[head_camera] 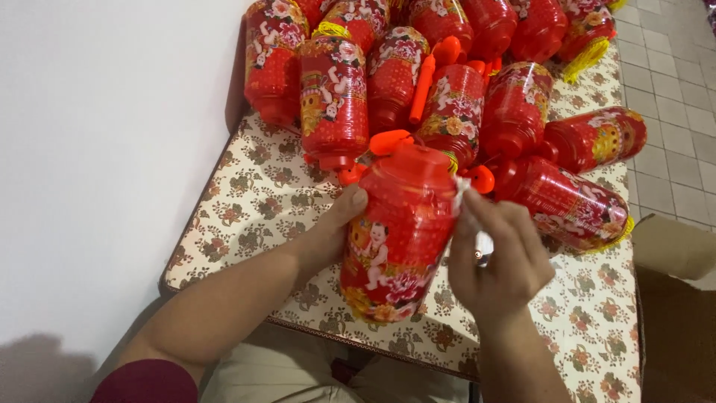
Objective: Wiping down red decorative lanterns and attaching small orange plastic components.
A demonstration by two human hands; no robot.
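Floral tablecloth point(253, 201); upright red lantern point(395, 231), cap away, gripped between 2 hands.

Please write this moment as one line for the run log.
left hand: holds red lantern | right hand: pinches white strip at lantern top | behind: lantern pile on floral table

This looks like a small home workshop or cottage assembly spot: a tabletop point(246, 201) under a flowered cloth stands against a plain white wall point(104, 149), heaped with many alike red lanterns point(447, 67), above a grey tiled floor point(671, 97), with a cardboard box point(675, 246) beside it.
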